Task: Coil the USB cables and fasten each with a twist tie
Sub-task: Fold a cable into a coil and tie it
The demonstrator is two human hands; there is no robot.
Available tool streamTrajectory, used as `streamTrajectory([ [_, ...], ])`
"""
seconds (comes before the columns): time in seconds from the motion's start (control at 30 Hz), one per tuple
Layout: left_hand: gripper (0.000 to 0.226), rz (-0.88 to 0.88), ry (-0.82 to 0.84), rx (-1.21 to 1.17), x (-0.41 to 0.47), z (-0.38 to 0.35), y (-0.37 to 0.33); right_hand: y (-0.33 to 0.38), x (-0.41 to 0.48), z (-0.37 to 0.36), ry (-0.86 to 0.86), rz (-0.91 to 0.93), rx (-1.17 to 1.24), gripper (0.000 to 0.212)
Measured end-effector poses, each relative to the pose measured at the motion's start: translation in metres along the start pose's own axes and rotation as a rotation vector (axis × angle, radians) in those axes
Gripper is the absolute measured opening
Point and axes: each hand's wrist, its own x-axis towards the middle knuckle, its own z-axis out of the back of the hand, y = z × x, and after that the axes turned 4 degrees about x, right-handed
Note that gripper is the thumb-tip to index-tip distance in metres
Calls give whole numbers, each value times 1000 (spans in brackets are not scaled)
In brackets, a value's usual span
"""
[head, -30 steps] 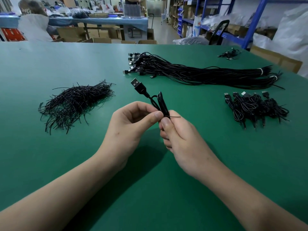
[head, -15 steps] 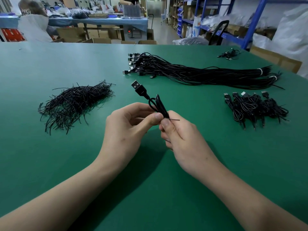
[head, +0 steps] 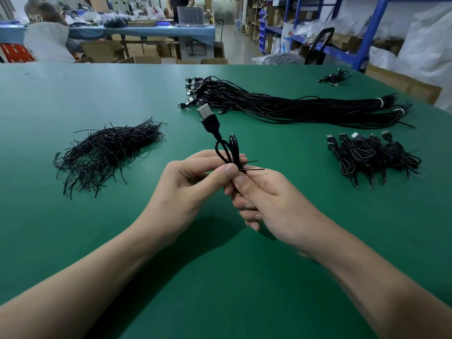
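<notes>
Both hands meet above the green table [head: 73, 228] around one coiled black USB cable [head: 231, 150]. Its plug [head: 208, 118] sticks up and away from me, and its loops rise above my fingers. My left hand [head: 190, 189] pinches the coil between thumb and forefinger. My right hand [head: 264, 204] grips the coil's lower part, which is hidden in the fist. A thin black twist tie [head: 253, 169] crosses the coil, and its two ends poke out to the right.
A heap of loose black twist ties [head: 107, 152] lies at the left. A long bundle of uncoiled USB cables [head: 281, 106] stretches across the back. Several coiled, tied cables [head: 371, 155] lie at the right, and a few more [head: 333, 78] at the far right edge.
The hands and coil stay in the same place. The cable's loops have spread slightly, and the tie's two ends now show apart at the right.
</notes>
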Motion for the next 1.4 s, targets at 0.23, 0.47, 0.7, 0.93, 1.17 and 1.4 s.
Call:
streamTrajectory([
  [0.23,24,59,17,-93,-2,-3,-2,5,-3,2,146,-66,229,28],
  [0.47,38,96,62,-175,-4,-6,-7,4,-4,3,238,-110,509,25],
  [0.7,24,187,50,-108,-3,-6,-8,2,-2,3,99,-110,295,30],
  [0.93,20,312,25,-128,-1,1,-3,0,-1,1,12,-70,69,32],
  [1.17,20,324,-100,-143,0,0,-1,-1,0,0,-27,-31,0,31],
  [1.4,28,297,-139,-178,-3,-7,2,-5,2,1,-59,14,-22,31],
])
